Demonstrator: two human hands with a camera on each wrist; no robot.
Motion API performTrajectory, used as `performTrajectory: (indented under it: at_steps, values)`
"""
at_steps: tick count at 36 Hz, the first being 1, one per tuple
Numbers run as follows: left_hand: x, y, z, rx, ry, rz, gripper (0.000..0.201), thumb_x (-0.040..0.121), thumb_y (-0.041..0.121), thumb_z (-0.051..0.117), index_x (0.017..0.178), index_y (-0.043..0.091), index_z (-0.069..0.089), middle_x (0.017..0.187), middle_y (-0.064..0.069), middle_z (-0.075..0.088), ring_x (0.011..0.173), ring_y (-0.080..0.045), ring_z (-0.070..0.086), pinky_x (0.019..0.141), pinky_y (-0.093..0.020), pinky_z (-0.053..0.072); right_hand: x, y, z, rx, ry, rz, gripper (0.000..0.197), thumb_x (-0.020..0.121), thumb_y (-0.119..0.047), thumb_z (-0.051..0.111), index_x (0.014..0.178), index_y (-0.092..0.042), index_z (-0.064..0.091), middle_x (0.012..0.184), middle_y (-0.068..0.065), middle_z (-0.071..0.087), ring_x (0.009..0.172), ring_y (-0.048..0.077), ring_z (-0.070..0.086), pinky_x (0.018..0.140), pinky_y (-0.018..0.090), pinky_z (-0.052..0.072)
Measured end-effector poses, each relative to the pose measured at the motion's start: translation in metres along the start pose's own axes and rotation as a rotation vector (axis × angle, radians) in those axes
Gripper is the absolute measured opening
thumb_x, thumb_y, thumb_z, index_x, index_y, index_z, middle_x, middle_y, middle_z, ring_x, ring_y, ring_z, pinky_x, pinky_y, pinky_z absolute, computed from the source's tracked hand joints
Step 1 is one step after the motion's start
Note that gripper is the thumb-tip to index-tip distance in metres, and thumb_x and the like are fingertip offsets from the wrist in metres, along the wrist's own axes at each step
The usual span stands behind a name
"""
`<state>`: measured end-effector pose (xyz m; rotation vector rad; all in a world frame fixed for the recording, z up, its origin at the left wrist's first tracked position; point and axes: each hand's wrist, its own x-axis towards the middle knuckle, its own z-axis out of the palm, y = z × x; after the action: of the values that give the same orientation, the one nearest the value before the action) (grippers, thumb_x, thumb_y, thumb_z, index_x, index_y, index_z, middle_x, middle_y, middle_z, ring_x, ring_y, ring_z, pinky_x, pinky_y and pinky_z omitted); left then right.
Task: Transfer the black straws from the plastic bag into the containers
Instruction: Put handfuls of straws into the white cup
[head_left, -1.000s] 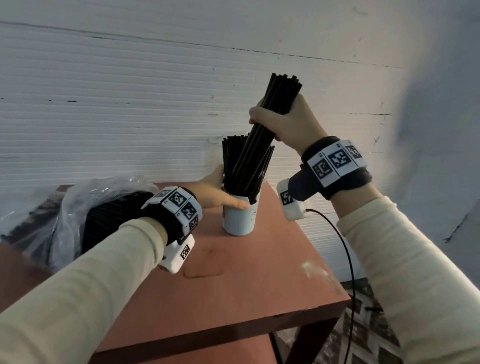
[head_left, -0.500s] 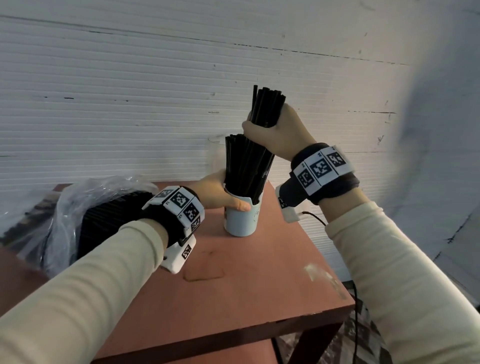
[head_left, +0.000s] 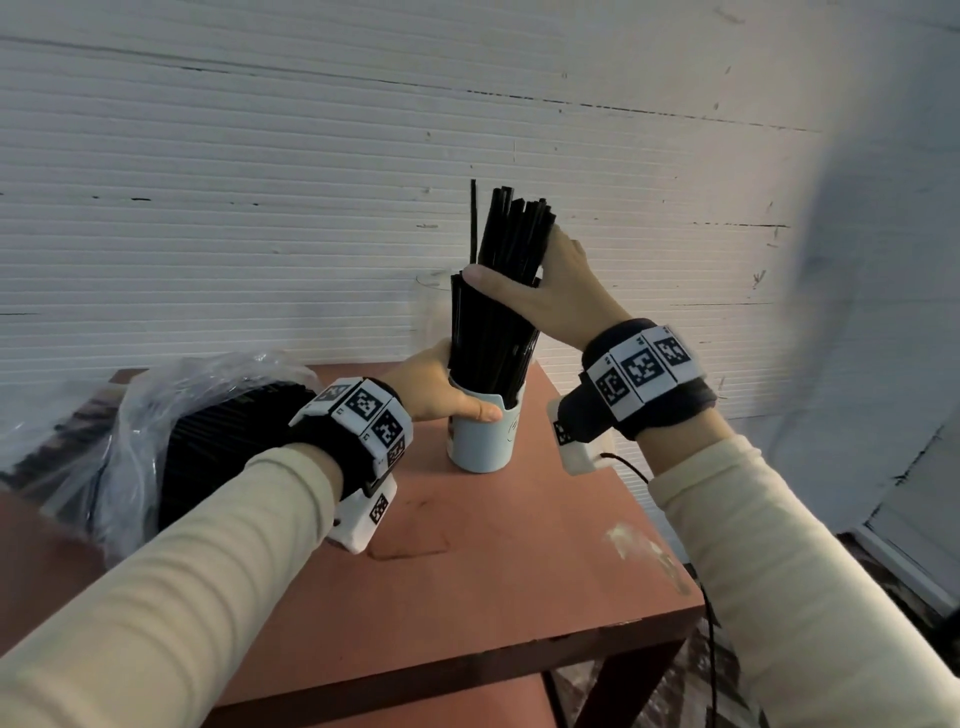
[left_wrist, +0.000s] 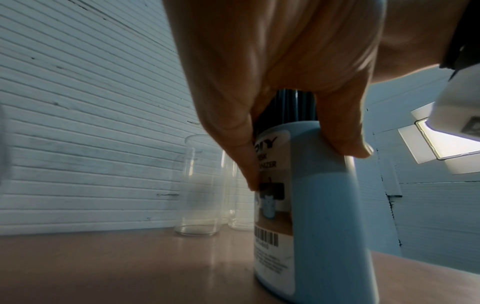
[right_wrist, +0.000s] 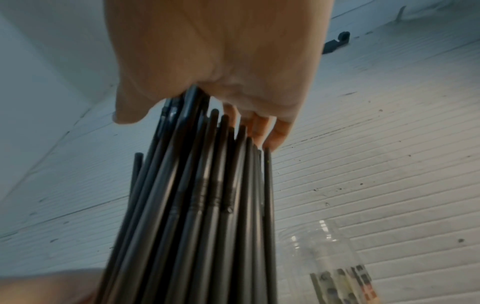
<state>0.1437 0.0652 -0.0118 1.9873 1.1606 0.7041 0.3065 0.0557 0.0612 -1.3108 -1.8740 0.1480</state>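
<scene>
We work at a reddish-brown tabletop (head_left: 467, 597) set against a white ribbed wall (head_left: 260, 208). Nearest us, our left hand (head_left: 436, 389) curls round the upper part of a pale blue desk-organizer cup (head_left: 480, 441), thumb on the near side and fingers on the far side, pinning it upright on the tabletop. Just above that hand, our right hand (head_left: 545, 296) wraps a bundle of black straws (head_left: 511, 244), thumb across the front and fingers loosely behind, with the lower ends already down in the cup among the straws standing there. One straw stands higher and apart on the left of the bundle. Outboard of the left wrist lies the clear plastic bag (head_left: 171, 415), still holding a thick dark mass of straws. Beyond the cup, toward the wall, stand clear glass containers (left_wrist: 200, 197), seemingly holding nothing.

To seat this bundle well, we judge we should keep the cup braced, let the right fingers slacken gradually so the straws slide down together, then tap the tall tops level. Releasing suddenly could fan them over the rim. The cup looks nearly packed, so further handfuls probably belong in the glass containers.
</scene>
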Motion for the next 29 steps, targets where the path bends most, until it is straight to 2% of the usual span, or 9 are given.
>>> performTrajectory:
  at_steps: [2, 4, 6, 8, 10, 21, 26, 27, 29]
  values:
    - [0.000, -0.001, 0.001, 0.003, 0.004, -0.015, 0.076, 0.074, 0.020, 0.085, 0.137, 0.023, 0.042, 0.121, 0.010, 0.057, 0.115, -0.010, 0.053, 0.090, -0.021, 0.041, -0.008, -0.002, 0.000, 0.112, 0.089, -0.039, 0.083, 0.073, -0.064, 0.068, 0.135, -0.018, 0.036, 0.133, -0.001, 0.044, 0.124, 0.017, 0.044, 0.107, 0.038, 0.040]
    - [0.000, -0.001, 0.002, 0.005, 0.023, -0.038, 0.080, 0.072, 0.022, 0.086, 0.139, 0.024, 0.042, 0.123, 0.010, 0.057, 0.117, -0.012, 0.053, 0.094, -0.026, 0.041, -0.016, -0.005, -0.002, 0.136, 0.193, -0.119, 0.084, 0.081, -0.047, 0.071, 0.143, -0.012, 0.027, 0.141, 0.004, 0.033, 0.130, 0.018, 0.040, 0.109, 0.034, 0.037]
    - [0.001, -0.002, 0.003, 0.008, 0.047, -0.064, 0.081, 0.071, 0.023, 0.087, 0.139, 0.024, 0.042, 0.123, 0.009, 0.057, 0.115, -0.012, 0.054, 0.094, -0.027, 0.042, -0.020, -0.007, -0.003, 0.095, 0.304, -0.214, 0.067, 0.087, -0.031, 0.069, 0.139, -0.007, 0.034, 0.137, 0.007, 0.035, 0.125, 0.018, 0.043, 0.105, 0.033, 0.041]
    - [0.001, -0.002, 0.005, 0.020, 0.063, -0.074, 0.080, 0.070, 0.024, 0.087, 0.137, 0.023, 0.045, 0.123, 0.008, 0.059, 0.114, -0.013, 0.055, 0.095, -0.029, 0.044, -0.021, -0.010, -0.003, 0.058, 0.402, -0.287, 0.046, 0.088, -0.018, 0.065, 0.129, -0.004, 0.049, 0.127, 0.008, 0.044, 0.114, 0.015, 0.050, 0.097, 0.033, 0.048]
    - [0.000, -0.002, 0.006, 0.028, 0.081, -0.085, 0.078, 0.068, 0.025, 0.089, 0.134, 0.022, 0.048, 0.125, 0.005, 0.061, 0.115, -0.016, 0.057, 0.099, -0.034, 0.046, -0.021, -0.012, -0.003, 0.070, 0.442, -0.306, 0.035, 0.088, -0.011, 0.062, 0.122, -0.003, 0.057, 0.119, 0.007, 0.052, 0.105, 0.013, 0.055, 0.090, 0.032, 0.052]
    - [-0.007, 0.003, 0.009, 0.037, 0.154, -0.119, 0.081, 0.063, 0.032, 0.091, 0.132, 0.021, 0.050, 0.124, 0.004, 0.062, 0.114, -0.017, 0.058, 0.100, -0.036, 0.047, -0.024, -0.010, 0.008, 0.063, 0.357, -0.251, 0.029, 0.084, -0.009, 0.068, 0.113, -0.007, 0.065, 0.110, 0.004, 0.063, 0.095, 0.015, 0.062, 0.085, 0.027, 0.053]
    - [-0.011, 0.005, 0.007, -0.012, 0.100, -0.100, 0.098, 0.050, 0.047, 0.090, 0.134, 0.020, 0.047, 0.123, 0.003, 0.063, 0.115, -0.018, 0.059, 0.101, -0.042, 0.049, -0.034, -0.001, 0.018, 0.015, 0.295, -0.228, 0.028, 0.083, -0.009, 0.069, 0.110, -0.005, 0.065, 0.106, 0.006, 0.065, 0.091, 0.014, 0.058, 0.081, 0.010, 0.042]
    - [-0.011, 0.006, 0.007, -0.025, 0.085, -0.096, 0.096, 0.051, 0.046, 0.090, 0.133, 0.019, 0.048, 0.123, 0.003, 0.063, 0.115, -0.017, 0.060, 0.101, -0.041, 0.049, -0.035, 0.000, 0.019, -0.002, 0.296, -0.229, 0.028, 0.083, -0.010, 0.069, 0.109, -0.005, 0.065, 0.106, 0.006, 0.066, 0.095, 0.018, 0.058, 0.083, 0.014, 0.041]
    - [-0.015, 0.012, 0.007, -0.043, 0.040, -0.094, 0.072, 0.065, 0.026, 0.090, 0.125, 0.017, 0.050, 0.121, 0.000, 0.063, 0.115, -0.018, 0.060, 0.099, -0.036, 0.050, -0.037, 0.002, 0.019, -0.041, 0.298, -0.222, 0.028, 0.083, -0.013, 0.070, 0.110, -0.006, 0.066, 0.107, 0.005, 0.067, 0.104, 0.025, 0.055, 0.088, 0.022, 0.039]
